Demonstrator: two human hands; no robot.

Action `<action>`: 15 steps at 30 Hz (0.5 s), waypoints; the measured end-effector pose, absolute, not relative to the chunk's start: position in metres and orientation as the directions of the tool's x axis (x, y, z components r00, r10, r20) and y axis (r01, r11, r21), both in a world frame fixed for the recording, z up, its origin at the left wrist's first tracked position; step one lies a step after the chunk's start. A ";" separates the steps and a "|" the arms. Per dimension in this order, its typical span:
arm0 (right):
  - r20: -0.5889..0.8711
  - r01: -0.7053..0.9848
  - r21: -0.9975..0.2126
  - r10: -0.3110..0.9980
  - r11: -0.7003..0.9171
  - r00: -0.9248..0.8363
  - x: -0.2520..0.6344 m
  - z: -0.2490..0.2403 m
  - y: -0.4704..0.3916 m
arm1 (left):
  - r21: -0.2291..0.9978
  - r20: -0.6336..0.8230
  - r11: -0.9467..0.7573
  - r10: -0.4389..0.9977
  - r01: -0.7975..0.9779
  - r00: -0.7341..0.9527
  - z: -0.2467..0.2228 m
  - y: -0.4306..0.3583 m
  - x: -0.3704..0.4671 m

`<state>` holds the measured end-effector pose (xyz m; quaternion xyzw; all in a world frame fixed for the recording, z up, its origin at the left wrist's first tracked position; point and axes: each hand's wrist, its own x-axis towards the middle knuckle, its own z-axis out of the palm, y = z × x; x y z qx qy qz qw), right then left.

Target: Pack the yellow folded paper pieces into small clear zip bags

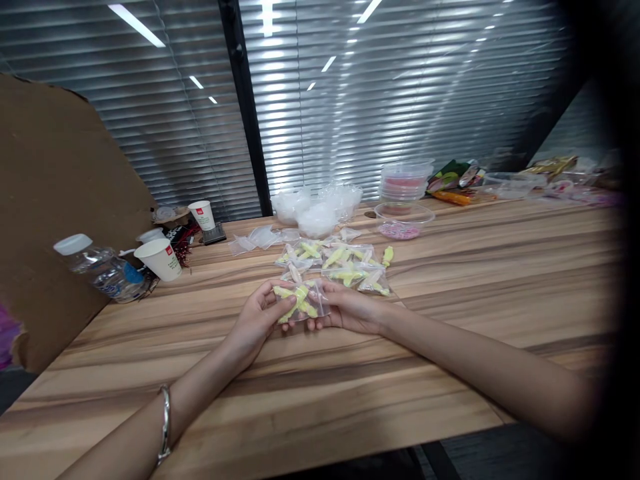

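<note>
Between my two hands is a small clear plastic bag (313, 293) with yellow-green pieces inside, held just above the table. My left hand (264, 308) grips its left side, the thumb lying across the front. Closed on the right side of the same bag is my right hand (340, 305), its fingers partly behind the plastic. Just beyond lie several similar filled bags (345, 275) in a loose cluster. One loose yellow-green piece (387, 256) rests at the right of that cluster.
Empty-looking flat bags (265, 237) and puffy clear plastic bundles (317, 219) lie farther back. A clear tub (405, 220) holds pink bits near stacked containers (406, 180). At left are paper cups (158, 259), a tilted bottle (107, 270) and a cardboard panel (60, 187).
</note>
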<state>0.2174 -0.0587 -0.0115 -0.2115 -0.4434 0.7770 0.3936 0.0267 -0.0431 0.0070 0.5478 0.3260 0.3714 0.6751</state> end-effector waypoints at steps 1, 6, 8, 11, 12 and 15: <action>0.030 -0.426 -0.859 0.803 -0.284 -0.595 0.217 -0.012 -0.059 | 0.982 -0.023 0.117 0.859 -0.151 0.511 0.006 -0.043 0.027; 0.058 -0.382 -0.904 0.827 -0.195 -0.559 0.215 -0.013 -0.060 | 0.992 -0.011 0.079 0.824 -0.094 0.566 0.008 -0.046 0.026; 0.051 -0.355 -0.917 0.832 -0.180 -0.553 0.214 -0.013 -0.059 | 0.997 -0.020 0.061 0.810 -0.050 0.586 0.010 -0.047 0.026; 0.026 -0.320 -0.932 0.851 -0.168 -0.524 0.213 -0.012 -0.060 | 1.000 -0.016 0.024 0.803 -0.006 0.596 0.011 -0.048 0.025; 0.016 -0.308 -0.937 0.861 -0.165 -0.509 0.212 -0.012 -0.060 | 1.000 -0.007 0.009 0.801 -0.001 0.599 0.012 -0.049 0.025; -0.020 -0.269 -0.948 0.878 -0.168 -0.478 0.211 -0.009 -0.061 | 1.000 0.028 -0.019 0.787 -0.021 0.616 0.013 -0.051 0.025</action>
